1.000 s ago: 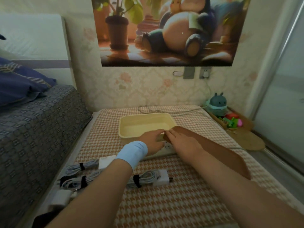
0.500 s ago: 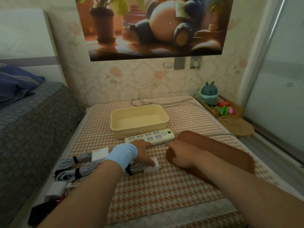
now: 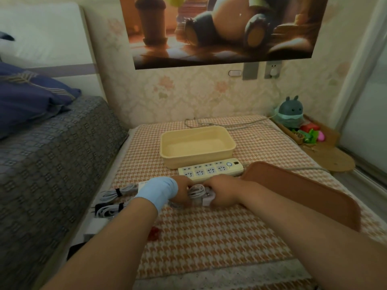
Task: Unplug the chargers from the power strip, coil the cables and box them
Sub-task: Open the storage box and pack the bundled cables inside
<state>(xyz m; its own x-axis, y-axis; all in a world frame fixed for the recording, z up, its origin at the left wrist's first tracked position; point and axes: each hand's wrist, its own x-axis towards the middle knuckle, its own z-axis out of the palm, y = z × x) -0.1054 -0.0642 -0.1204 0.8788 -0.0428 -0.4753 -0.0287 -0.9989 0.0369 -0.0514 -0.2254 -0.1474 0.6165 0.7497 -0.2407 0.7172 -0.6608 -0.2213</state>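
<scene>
One coiled charger sits on the bench, just before the unplugged power strip. The fingers of both hands curl round it, left hand on the loops, right hand by the plug block. The cable looks light and floppy, so it is probably best carried by its bundled middle to the box behind.

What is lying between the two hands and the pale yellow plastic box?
Seen in the head view: the cream rectangular power strip, sockets empty, just before the front wall of the yellow box.
</scene>
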